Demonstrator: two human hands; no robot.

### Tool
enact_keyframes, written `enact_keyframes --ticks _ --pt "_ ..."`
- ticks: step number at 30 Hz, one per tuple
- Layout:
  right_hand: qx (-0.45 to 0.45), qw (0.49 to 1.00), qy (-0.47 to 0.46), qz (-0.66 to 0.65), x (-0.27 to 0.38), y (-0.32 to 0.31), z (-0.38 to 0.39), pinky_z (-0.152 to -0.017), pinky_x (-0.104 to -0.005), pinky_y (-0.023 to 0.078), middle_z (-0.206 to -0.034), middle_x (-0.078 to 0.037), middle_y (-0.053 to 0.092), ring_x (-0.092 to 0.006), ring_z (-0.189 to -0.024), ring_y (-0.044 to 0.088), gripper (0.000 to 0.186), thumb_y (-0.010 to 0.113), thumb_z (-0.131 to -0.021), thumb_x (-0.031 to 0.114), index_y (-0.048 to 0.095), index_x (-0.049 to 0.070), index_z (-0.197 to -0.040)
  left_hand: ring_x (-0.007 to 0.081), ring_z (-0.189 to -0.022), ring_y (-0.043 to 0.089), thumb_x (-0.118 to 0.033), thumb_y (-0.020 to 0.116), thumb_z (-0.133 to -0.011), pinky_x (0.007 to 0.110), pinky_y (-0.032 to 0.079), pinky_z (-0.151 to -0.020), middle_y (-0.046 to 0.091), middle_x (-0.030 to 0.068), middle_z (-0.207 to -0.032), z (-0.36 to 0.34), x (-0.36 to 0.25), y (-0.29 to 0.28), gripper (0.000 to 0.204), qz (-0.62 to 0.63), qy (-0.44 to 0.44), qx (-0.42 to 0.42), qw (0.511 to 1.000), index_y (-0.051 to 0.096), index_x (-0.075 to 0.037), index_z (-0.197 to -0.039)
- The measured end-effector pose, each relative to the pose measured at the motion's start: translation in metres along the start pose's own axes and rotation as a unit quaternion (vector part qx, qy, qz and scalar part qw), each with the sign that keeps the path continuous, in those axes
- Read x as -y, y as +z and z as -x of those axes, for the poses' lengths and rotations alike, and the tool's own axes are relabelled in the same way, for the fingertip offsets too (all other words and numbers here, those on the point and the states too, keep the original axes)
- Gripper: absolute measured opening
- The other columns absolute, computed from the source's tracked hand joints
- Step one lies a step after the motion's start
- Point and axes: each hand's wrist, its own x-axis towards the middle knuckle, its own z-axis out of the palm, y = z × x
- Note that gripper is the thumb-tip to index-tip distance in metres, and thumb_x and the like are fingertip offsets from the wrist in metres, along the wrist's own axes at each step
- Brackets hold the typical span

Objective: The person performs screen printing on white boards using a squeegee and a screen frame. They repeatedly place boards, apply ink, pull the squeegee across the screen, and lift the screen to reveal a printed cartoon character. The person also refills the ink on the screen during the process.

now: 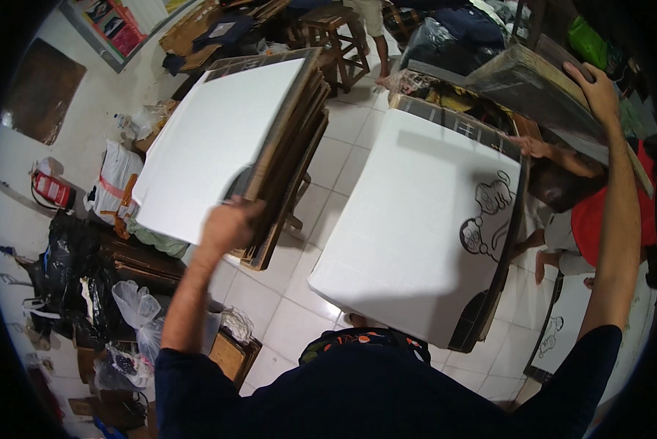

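Observation:
My right hand point(597, 91) is raised at the upper right, its fingers wrapped round the edge of a large flat wooden frame point(537, 80) that tilts upward. Below and left of the frame, a white sheet point(401, 212) covers a dark-edged board, with black cartoon animal outlines point(485, 212) near its right side. On the left, my left hand point(232, 228) is at the near right edge of a stack of boards point(288, 154), topped by a plain white sheet point(219, 132). Motion blurs its fingers, so their grip is unclear.
Across the printed board, another person's hand point(534, 146) touches its far right corner; that person wears red point(606, 219). A wooden stool point(335, 40) stands at the back. Plastic bags point(138, 311) and a fire extinguisher point(53, 190) line the left. Another printed sheet point(559, 329) lies lower right.

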Motion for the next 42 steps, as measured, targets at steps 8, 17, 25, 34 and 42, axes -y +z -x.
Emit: enact_keyframes --ticks 8,17,25,34,42 --pt "-0.057 0.998 0.009 0.014 0.0 0.011 0.002 -0.093 -0.0414 0.051 -0.103 -0.017 0.076 -0.0304 -0.1 0.072 0.078 0.065 -0.086 0.079 0.077 0.008 -0.117 0.0465 -0.131 0.055 -0.048 0.071 -0.096 0.051 0.042 -0.113 0.053 0.0381 -0.144 0.11 0.117 0.119 0.064 -0.08 -0.441 -0.208 0.87 0.066 0.005 -0.132" --pt "-0.04 0.998 0.018 0.037 -0.001 0.006 0.001 -0.109 -0.0417 0.047 -0.135 -0.019 0.07 -0.0325 -0.127 0.066 0.097 0.063 -0.081 0.085 0.068 0.008 -0.14 0.0442 -0.091 0.073 -0.054 0.052 -0.106 0.049 0.053 -0.079 0.075 0.0283 -0.098 0.179 0.162 0.184 0.065 0.165 -0.56 -0.268 0.766 0.075 0.006 -0.11" --pt "-0.03 0.998 0.011 0.058 0.024 -0.004 0.024 -0.107 -0.0453 0.049 -0.131 -0.02 0.072 -0.036 -0.122 0.069 0.1 0.065 -0.08 0.085 0.069 0.001 -0.135 0.0496 -0.09 0.069 -0.05 0.049 -0.108 0.053 0.053 -0.08 0.075 0.0276 -0.098 0.14 0.05 0.199 0.061 0.212 -0.498 -0.227 0.809 0.075 0.004 -0.109" --pt "-0.025 0.999 0.027 -0.035 0.055 -0.022 0.046 -0.074 -0.0451 0.049 -0.082 -0.02 0.072 -0.032 -0.078 0.069 0.067 0.073 -0.084 0.07 0.076 0.003 -0.09 0.0471 -0.083 0.071 -0.05 0.05 -0.108 0.054 0.053 -0.076 0.073 0.0302 -0.09 0.03 -0.032 0.262 0.062 0.307 -0.371 -0.122 0.868 0.074 0.007 -0.105" --pt "-0.047 0.999 -0.007 -0.025 0.043 -0.018 0.029 -0.076 -0.0445 0.05 -0.082 -0.02 0.073 -0.0327 -0.079 0.07 0.072 0.072 -0.083 0.074 0.078 0.003 -0.09 0.0442 -0.096 0.072 -0.074 0.08 -0.077 0.05 0.056 -0.085 0.074 0.029 -0.102 -0.026 -0.12 0.286 0.091 0.328 -0.242 0.02 0.913 0.067 0.01 -0.112"
